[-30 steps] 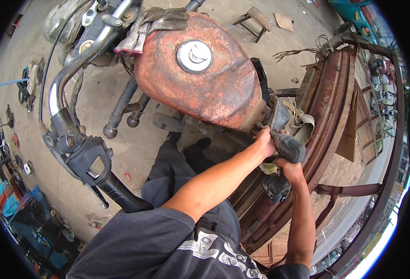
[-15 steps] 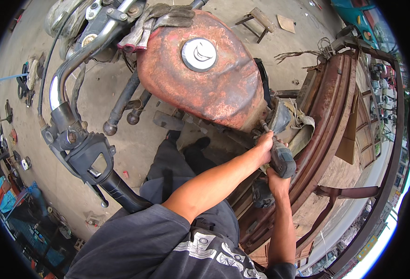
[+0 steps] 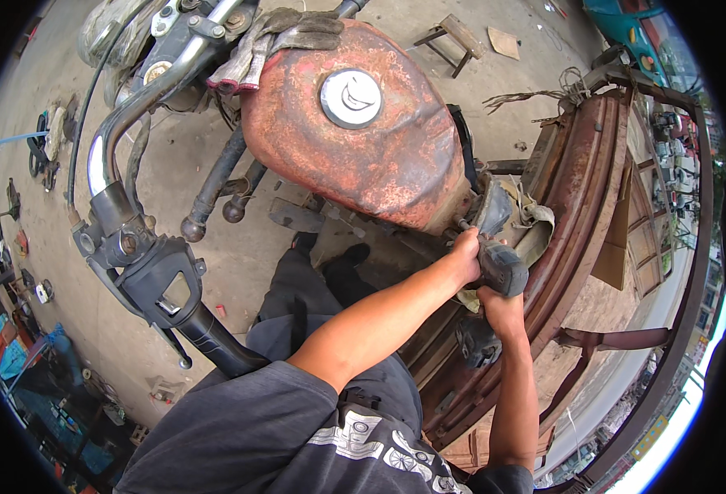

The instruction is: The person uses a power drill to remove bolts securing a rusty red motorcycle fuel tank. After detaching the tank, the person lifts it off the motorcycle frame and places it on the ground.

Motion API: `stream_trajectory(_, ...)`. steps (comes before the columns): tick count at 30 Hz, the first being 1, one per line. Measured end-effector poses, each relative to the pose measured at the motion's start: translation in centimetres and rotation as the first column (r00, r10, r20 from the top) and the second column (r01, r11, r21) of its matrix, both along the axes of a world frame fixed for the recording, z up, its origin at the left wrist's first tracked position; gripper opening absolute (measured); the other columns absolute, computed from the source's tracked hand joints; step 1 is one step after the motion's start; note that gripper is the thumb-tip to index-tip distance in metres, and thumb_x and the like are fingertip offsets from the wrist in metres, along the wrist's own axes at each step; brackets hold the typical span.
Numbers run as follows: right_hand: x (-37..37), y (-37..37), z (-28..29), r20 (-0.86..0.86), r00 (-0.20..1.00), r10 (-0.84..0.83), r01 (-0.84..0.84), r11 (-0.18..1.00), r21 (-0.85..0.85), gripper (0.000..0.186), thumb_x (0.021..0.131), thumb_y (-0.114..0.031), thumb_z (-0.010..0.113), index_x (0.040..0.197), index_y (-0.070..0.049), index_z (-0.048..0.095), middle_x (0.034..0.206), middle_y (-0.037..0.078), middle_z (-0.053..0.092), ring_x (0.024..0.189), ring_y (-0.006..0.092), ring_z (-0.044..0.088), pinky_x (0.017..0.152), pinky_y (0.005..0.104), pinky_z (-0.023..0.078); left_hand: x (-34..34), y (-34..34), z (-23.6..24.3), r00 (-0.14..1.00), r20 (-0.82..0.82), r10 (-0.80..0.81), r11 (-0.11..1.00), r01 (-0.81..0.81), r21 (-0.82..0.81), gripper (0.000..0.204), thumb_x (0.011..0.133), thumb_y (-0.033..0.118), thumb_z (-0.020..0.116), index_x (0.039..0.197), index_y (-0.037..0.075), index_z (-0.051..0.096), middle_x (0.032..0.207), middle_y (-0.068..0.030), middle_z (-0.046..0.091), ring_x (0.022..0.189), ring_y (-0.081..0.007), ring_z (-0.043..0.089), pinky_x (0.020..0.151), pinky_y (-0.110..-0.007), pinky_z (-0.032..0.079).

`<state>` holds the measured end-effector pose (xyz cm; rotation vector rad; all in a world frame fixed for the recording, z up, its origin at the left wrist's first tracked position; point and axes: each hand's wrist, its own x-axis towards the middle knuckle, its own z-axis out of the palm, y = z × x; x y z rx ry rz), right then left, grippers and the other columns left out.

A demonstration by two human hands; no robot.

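Observation:
Both hands are on a dark cordless drill (image 3: pixel 503 268), which is at the rear end of a rusty red motorcycle fuel tank (image 3: pixel 354 156). My left hand (image 3: pixel 465 257) is closed around its front end, near a thin metal shaft pointing at the tank's rear edge. Around the grip below the body, my right hand (image 3: pixel 501 308) is closed. The battery (image 3: pixel 478 341) shows beneath that wrist. Past the drill's front lies a dark, crumpled-looking part (image 3: pixel 493 206). The shaft's tip and whatever it touches are hidden from me.
A pair of grey work gloves (image 3: pixel 280 41) lies on the tank's front. The handlebar (image 3: pixel 132 107) with its black grip (image 3: pixel 223 342) curves along the left. Rusty metal panels (image 3: pixel 569 206) stand close on the right. A small stool (image 3: pixel 453 37) is on the floor beyond.
The drill has shifted slightly, its body moving up toward the tank. My right wrist and forearm have swung up and to the right, while my left hand has moved a little left.

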<state>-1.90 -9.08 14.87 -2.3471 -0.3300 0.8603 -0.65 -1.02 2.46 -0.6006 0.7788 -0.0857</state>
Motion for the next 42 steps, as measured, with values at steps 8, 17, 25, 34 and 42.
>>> stream_trajectory(8, -4.6, -5.4, -4.4, -0.014, 0.998, -0.059, 0.059, 0.997, -0.044, 0.039, 0.075, -0.01, 0.066, 0.112, 0.001, 0.058, 0.098, 0.012, 0.064, 0.089, 0.022, 0.061, 0.081, 0.0361, 0.049, -3.0, -1.0, 0.4, 0.991, 0.043, -0.13, 0.987, 0.125, 0.105, 0.038, 0.099, 0.042, 0.037, 0.084, 0.008, 0.044, 0.067, -0.0091, 0.052, 0.062, -0.0292, 0.06, 0.063, -0.049, 0.052)
stream_trajectory(17, -12.4, -7.3, -7.4, 0.174, 0.984, 0.043, -0.079, 0.976, 0.205, 0.05, 0.085, -0.013, 0.069, 0.129, -0.003, 0.047, 0.121, 0.01, 0.056, 0.111, 0.0223, 0.053, 0.096, 0.0361, 0.043, -10.8, -1.7, 2.9, 0.903, 0.271, -0.334, 0.731, 0.066, 0.679, 0.043, 0.1, 0.045, 0.037, 0.082, 0.008, 0.049, 0.066, -0.0071, 0.056, 0.059, -0.0246, 0.062, 0.056, -0.037, 0.052)
stream_trajectory(25, -19.4, -9.6, -12.3, -0.409, 0.898, -0.164, 0.388, 0.732, 0.56, 0.035, 0.098, -0.03, 0.041, 0.116, -0.003, 0.055, 0.102, 0.005, 0.058, 0.091, 0.0124, 0.058, 0.08, 0.0278, 0.048, -21.0, 0.0, 6.2, 0.846, 0.193, -0.498, 0.406, 0.031, 0.913, 0.04, 0.1, 0.038, 0.046, 0.074, 0.007, 0.047, 0.06, -0.0035, 0.052, 0.056, -0.0154, 0.059, 0.058, -0.031, 0.051)
stream_trajectory(34, -25.4, -5.5, -8.5, 0.26, 0.96, 0.109, -0.215, 0.879, 0.426, 0.021, 0.072, -0.002, 0.068, 0.09, -0.005, 0.057, 0.082, 0.009, 0.056, 0.074, 0.0275, 0.059, 0.064, 0.0362, 0.049, -29.2, 1.6, 8.9, 0.861, 0.198, -0.469, 0.331, -0.036, 0.943, 0.038, 0.1, 0.028, 0.046, 0.069, 0.006, 0.047, 0.058, -0.0026, 0.051, 0.056, -0.0141, 0.058, 0.057, -0.03, 0.05)
stream_trajectory(42, -35.5, -1.4, -8.7, 0.194, 0.981, -0.016, -0.085, 0.863, 0.498, 0.02, 0.07, -0.004, 0.069, 0.088, -0.003, 0.058, 0.08, 0.01, 0.058, 0.074, 0.0276, 0.06, 0.064, 0.0369, 0.05, -38.6, 6.5, 9.1, 0.85, 0.242, -0.468, 0.328, -0.087, 0.941, 0.037, 0.102, 0.029, 0.042, 0.072, 0.007, 0.047, 0.058, -0.0012, 0.05, 0.055, -0.0131, 0.057, 0.056, -0.027, 0.049)
